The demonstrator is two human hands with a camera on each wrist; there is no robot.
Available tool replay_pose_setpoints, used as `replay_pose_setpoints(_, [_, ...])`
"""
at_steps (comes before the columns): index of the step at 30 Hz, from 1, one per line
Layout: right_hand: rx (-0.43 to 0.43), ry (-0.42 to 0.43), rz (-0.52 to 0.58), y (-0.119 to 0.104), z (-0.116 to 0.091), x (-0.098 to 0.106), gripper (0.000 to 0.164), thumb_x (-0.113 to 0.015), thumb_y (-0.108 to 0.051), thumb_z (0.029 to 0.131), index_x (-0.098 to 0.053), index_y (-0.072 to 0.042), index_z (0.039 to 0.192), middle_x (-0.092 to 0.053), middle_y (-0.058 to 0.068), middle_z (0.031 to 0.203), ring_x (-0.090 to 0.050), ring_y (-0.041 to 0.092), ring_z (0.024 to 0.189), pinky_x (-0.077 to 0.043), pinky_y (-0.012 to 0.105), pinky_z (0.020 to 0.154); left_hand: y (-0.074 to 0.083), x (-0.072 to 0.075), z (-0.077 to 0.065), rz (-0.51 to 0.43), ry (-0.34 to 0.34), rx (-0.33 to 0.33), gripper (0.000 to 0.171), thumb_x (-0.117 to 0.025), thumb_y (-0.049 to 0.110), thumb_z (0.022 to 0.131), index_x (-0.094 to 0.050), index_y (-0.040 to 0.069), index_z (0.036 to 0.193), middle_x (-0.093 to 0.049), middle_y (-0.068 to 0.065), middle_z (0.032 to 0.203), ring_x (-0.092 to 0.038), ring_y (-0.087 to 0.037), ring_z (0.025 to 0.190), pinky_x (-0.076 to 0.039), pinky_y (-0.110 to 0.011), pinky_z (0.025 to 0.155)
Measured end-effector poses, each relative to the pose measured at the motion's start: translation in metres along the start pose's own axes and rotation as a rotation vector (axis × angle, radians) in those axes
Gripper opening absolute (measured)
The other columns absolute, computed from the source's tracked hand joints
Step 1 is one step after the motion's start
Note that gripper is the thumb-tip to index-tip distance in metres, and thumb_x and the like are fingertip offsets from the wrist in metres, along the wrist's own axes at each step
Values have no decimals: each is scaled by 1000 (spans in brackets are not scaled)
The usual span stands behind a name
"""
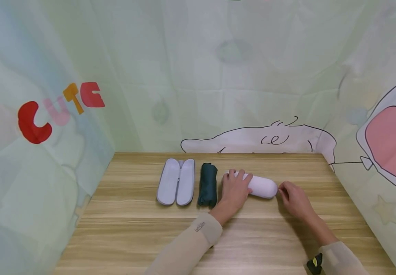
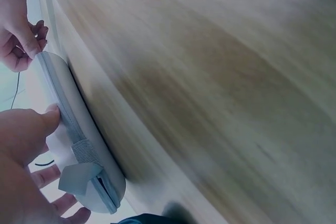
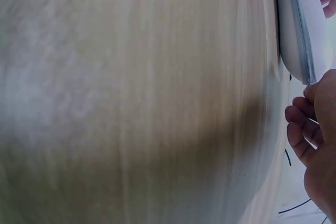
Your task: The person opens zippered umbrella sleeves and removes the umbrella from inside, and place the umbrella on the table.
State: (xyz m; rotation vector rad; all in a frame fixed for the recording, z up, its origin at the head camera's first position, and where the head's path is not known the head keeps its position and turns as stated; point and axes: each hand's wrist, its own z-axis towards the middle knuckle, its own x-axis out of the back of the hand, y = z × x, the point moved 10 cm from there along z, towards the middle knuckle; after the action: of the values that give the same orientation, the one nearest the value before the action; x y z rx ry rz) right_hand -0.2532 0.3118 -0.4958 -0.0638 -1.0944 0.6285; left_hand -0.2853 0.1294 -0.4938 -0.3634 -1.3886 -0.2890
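A pale lavender zip case, long with rounded ends, lies closed on the right half of the table. My left hand grips its left part, thumb on the near side by the zip and fingers over the top. A ribbed strip and fabric tab show at that end in the left wrist view, with a small dark gap in the zip beside them. At the opposite end, my right hand pinches the zip pull between thumb and finger, its other fingers curled.
Left of the case lies a dark green rolled fabric bundle. Farther left, another pale case lies spread open in two halves. The wooden table meets printed curtains at its back and sides.
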Motion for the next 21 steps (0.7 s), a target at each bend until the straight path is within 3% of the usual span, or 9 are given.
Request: replay_pose_setpoints(21, [67, 49, 7, -7, -8, 2, 24, -78, 12, 83, -67, -8, 88, -65, -1, 82, -62, 17, 72, -53, 42, 65, 0, 1, 2, 7, -5, 25, 55, -60, 60, 102, -53, 37, 152, -54, 2, 147, -46, -32, 134, -45, -50, 105])
